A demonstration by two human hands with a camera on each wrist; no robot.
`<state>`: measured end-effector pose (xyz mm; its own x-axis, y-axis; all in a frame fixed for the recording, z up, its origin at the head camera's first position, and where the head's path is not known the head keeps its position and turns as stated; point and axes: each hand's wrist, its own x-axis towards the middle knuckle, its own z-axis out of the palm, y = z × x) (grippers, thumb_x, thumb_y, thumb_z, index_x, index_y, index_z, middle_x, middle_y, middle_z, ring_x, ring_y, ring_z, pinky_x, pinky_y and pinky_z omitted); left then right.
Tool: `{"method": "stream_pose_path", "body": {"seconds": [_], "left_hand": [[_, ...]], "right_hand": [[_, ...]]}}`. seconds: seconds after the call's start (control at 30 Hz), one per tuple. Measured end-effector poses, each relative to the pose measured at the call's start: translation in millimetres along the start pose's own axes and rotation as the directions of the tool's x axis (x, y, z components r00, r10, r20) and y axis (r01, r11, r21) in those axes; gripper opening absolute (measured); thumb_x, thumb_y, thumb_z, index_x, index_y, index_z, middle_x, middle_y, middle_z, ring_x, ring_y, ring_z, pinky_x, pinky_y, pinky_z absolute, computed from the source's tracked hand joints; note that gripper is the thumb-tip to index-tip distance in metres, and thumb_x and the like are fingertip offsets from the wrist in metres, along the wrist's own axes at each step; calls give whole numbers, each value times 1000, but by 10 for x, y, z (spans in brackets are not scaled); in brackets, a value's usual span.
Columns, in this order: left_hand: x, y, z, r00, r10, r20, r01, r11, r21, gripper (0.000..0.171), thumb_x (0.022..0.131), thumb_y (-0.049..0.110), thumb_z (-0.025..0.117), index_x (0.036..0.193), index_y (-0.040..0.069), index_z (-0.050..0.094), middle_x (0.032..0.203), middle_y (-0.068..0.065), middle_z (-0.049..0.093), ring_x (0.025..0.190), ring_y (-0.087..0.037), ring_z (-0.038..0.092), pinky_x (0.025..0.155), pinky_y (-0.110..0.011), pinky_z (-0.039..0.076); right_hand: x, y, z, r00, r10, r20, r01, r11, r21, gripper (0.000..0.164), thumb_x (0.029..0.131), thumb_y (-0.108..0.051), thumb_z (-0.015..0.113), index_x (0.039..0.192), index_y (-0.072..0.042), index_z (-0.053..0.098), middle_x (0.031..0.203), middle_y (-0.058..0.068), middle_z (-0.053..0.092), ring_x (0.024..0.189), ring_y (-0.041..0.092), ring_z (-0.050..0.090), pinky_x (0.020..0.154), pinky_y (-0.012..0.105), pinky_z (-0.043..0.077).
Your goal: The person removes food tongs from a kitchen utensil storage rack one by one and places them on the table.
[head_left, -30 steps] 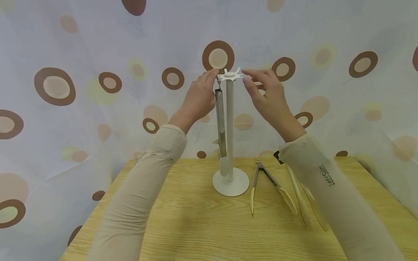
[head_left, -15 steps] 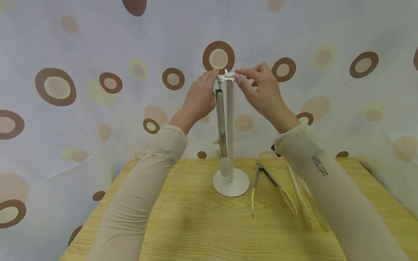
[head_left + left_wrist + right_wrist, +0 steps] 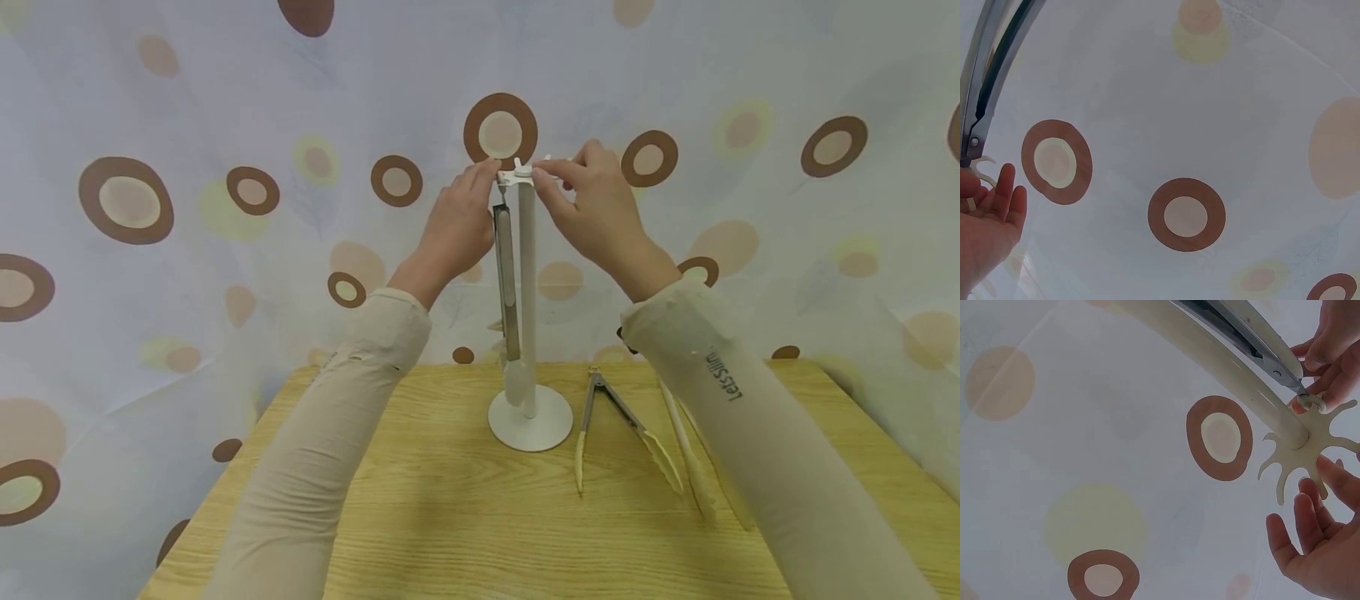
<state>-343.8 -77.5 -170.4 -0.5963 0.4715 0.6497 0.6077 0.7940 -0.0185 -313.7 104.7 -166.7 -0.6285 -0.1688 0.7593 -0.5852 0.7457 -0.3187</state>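
Observation:
A white utensil stand rises on a round base, with a flat hook rack of several curved arms on top. Metal tongs with pale tips hang by the pole's left side, their end loop at one hook. My left hand holds the tongs' top end at that hook; the right wrist view has its fingers around the loop. At the rack's right side my right hand pinches an arm near the centre between thumb and index finger. Its other fingers are spread below.
A second pair of tongs, with yellowish tips, lies spread on the wooden table right of the base. Beside it are long pale utensils, partly hidden by my right sleeve. A patterned curtain hangs behind.
My right hand has moved left along the rack, from its outer right hook to near the centre, and now pinches there. The left hand and the hanging tongs stay in place.

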Motion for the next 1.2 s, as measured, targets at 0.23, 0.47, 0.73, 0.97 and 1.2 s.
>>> {"method": "stream_pose_path", "body": {"seconds": [0.23, 0.47, 0.73, 0.97, 1.2], "left_hand": [[25, 22, 40, 999, 17, -30, -17, 1000, 6, 51, 90, -6, 44, 141, -3, 39, 143, -18, 44, 121, -35, 51, 93, -47, 46], [19, 25, 69, 998, 6, -56, -7, 1000, -16, 53, 89, -7, 44, 142, -3, 39, 143, -18, 44, 122, -35, 50, 95, -47, 45], [-49, -37, 114, 995, 10, -104, -18, 997, -78, 60, 86, -11, 43, 145, 0, 35, 147, -16, 39, 125, -35, 46, 96, -47, 44], [-187, -143, 236, 969, -82, -233, -4, 938, -348, 53, 91, -11, 35, 144, -6, 33, 140, -23, 39, 115, -32, 51, 96, -33, 44], [-415, -236, 429, 955, -289, -59, 160, 675, -720, 42, 100, 7, 44, 141, -2, 39, 132, -21, 52, 117, -28, 51, 102, -34, 40]], "right_hand": [[-15, -2, -26, 999, -39, -9, 38, 996, -85, 40, 101, -30, 45, 122, -3, 66, 99, 18, 50, 94, 35, 43, 81, 44, 37], [-18, -27, -26, 990, -134, -39, 125, 976, -177, 38, 101, -26, 44, 113, 0, 69, 90, 17, 50, 86, 38, 43, 75, 47, 37], [8, -57, -37, 996, -91, 24, 94, 976, -197, 41, 102, -30, 41, 117, -3, 68, 93, 15, 48, 87, 38, 42, 74, 47, 37], [29, -81, -46, 996, -60, 68, 73, 975, -208, 43, 103, -32, 39, 119, -4, 67, 95, 15, 47, 88, 37, 42, 76, 47, 37], [12, -64, -56, 997, -32, 77, 46, 979, -199, 44, 103, -34, 38, 122, -4, 65, 98, 14, 48, 89, 37, 42, 77, 47, 36]]}}
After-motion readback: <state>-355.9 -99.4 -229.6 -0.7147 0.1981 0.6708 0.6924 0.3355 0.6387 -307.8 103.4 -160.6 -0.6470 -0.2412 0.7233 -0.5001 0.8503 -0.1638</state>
